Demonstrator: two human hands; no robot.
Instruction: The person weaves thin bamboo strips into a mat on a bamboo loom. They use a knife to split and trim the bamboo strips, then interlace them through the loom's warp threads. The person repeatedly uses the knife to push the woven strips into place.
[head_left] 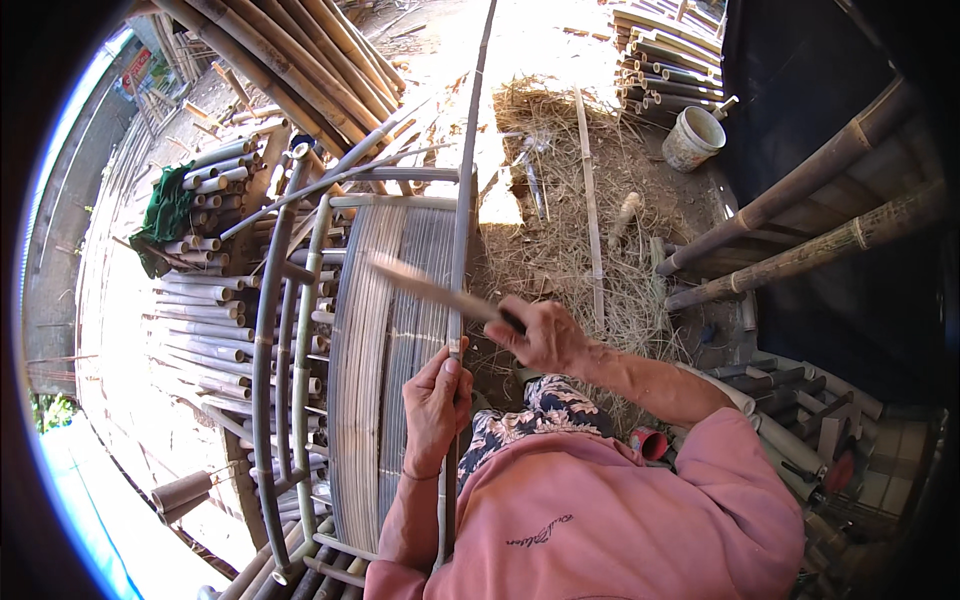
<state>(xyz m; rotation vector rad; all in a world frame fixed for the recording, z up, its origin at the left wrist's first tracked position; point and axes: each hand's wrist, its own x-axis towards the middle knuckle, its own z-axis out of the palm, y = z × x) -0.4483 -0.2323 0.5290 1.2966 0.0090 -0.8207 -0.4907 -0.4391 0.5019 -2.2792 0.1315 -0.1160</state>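
Observation:
My right hand (548, 338) is closed round the dark handle of a large knife (440, 290). Its long blade, smeared by motion, points left above the slatted surface of a bamboo bench (365, 370). Along the bench's near right side runs a long grey-brown bamboo pole (466, 200). My left hand (434, 405) is closed on this pole, thumb on top, just below a small pale spot. Its fingers partly hide the pole, and whether they also pinch a small piece there is too unclear to see.
Cut bamboo lies stacked at the left (200, 340), under a green cloth (168, 215), and at the far right. Long poles (290, 70) lean at the back. Straw-like shavings (560, 170) cover the ground. A white bucket (694, 138) stands by a dark sheet (830, 200).

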